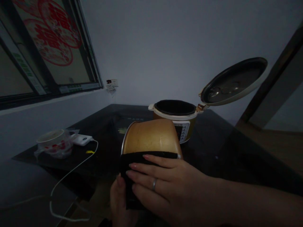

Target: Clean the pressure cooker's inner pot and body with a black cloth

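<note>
One golden pot point(151, 137) tilts behind the right hand point(165, 183).

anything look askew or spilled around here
The white plastic wall outlet by the dark-framed window looks askew, its lower part tilted. A pale greenish patch on the glossy black tabletop, near the tipped gold metal pot, may be spill or print.

My right forearm point(241, 198) is slanting in from the right, my right hand point(165, 181) is lying nearly flat, and my left hand point(120, 203) is pointing its thumb point(121, 186) upward.
</note>
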Motion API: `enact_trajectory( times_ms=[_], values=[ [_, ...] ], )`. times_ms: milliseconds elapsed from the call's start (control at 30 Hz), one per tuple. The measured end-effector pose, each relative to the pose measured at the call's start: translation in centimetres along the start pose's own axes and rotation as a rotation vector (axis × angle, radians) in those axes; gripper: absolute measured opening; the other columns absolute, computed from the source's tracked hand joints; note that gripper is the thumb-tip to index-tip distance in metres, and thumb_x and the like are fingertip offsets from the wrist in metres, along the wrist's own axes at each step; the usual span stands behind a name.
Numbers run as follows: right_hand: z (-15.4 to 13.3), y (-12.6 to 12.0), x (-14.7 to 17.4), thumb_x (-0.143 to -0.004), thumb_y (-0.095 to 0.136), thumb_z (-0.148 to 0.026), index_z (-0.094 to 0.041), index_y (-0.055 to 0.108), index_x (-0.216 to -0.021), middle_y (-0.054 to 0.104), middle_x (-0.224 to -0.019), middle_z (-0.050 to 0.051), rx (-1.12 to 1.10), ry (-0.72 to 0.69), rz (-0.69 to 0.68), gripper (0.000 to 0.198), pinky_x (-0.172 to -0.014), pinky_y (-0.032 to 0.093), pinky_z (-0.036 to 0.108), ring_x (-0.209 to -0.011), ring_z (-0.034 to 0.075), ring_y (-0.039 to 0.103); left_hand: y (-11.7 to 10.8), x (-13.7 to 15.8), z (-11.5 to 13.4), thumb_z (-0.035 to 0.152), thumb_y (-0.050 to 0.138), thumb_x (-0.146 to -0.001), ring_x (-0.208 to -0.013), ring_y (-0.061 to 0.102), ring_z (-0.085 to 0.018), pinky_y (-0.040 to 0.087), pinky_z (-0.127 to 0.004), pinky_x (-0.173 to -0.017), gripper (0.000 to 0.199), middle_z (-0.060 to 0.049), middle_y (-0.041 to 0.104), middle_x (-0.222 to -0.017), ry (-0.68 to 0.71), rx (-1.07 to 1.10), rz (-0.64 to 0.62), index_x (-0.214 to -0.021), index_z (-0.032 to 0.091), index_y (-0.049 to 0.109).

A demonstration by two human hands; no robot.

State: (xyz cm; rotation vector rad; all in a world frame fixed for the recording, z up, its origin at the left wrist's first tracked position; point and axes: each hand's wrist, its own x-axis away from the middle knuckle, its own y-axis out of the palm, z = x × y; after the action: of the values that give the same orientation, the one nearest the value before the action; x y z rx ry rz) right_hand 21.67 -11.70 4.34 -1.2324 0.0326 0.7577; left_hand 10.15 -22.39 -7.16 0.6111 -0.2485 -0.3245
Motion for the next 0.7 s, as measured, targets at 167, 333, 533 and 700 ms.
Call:
enact_trajectory(
  times_ms=[167, 333, 533, 700],
  values=[
    [0.0, -0.5, 0.6, -0.097, 0.042, -0.02, -0.008, 0.06, -0.123, 0.057, -0.137, 0.009, 0.076, 0.097, 0.052, 0.033, -0.113, 0.035, 0.035, -0.131, 0.021, 0.048, -0.5, -0.5, -0.4, 0.05, 0.083, -0.055, -0.078, 0.071, -0.02, 0.056, -0.022, -0.06, 0.05, -0.003, 0.075, -0.09, -0.069, 0.045, 0.119, -0.091, 0.019, 0.07],
    [0.2, -1.1, 0.2, -0.098, 0.04, -0.022, -0.011, 0.058, -0.127, 0.055, -0.139, 0.009, 0.129, -0.009, -0.046, 0.035, -0.114, 0.032, 0.039, -0.133, 0.024, 0.045, -1.0, -0.7, -0.6, 0.043, 0.079, -0.063, -0.082, 0.071, -0.02, 0.057, -0.023, -0.062, 0.037, -0.004, 0.074, -0.093, -0.074, 0.031, 0.17, -0.09, 0.019, 0.07],
    [-0.1, -1.0, -0.7, -0.099, 0.036, -0.023, -0.011, 0.06, -0.122, 0.063, -0.127, 0.013, 0.159, -0.098, -0.095, 0.036, -0.111, 0.034, 0.04, -0.126, 0.025, 0.053, -1.9, -0.4, -0.7, 0.039, 0.077, -0.066, -0.091, 0.07, -0.023, 0.058, -0.027, -0.07, 0.028, -0.003, 0.074, -0.093, 0.04, -0.09, 0.166, -0.088, 0.022, 0.071],
    [0.3, -0.6, -1.0, -0.098, 0.036, -0.021, -0.009, 0.062, -0.12, 0.06, -0.133, 0.011, 0.122, -0.088, -0.097, 0.036, -0.112, 0.035, 0.038, -0.128, 0.023, 0.052, -1.4, -1.1, -0.4, 0.051, 0.08, -0.06, -0.085, 0.072, -0.024, 0.059, -0.029, -0.068, 0.046, -0.003, 0.074, -0.086, -0.191, 0.037, 0.137, -0.09, 0.018, 0.07]
  ],
)
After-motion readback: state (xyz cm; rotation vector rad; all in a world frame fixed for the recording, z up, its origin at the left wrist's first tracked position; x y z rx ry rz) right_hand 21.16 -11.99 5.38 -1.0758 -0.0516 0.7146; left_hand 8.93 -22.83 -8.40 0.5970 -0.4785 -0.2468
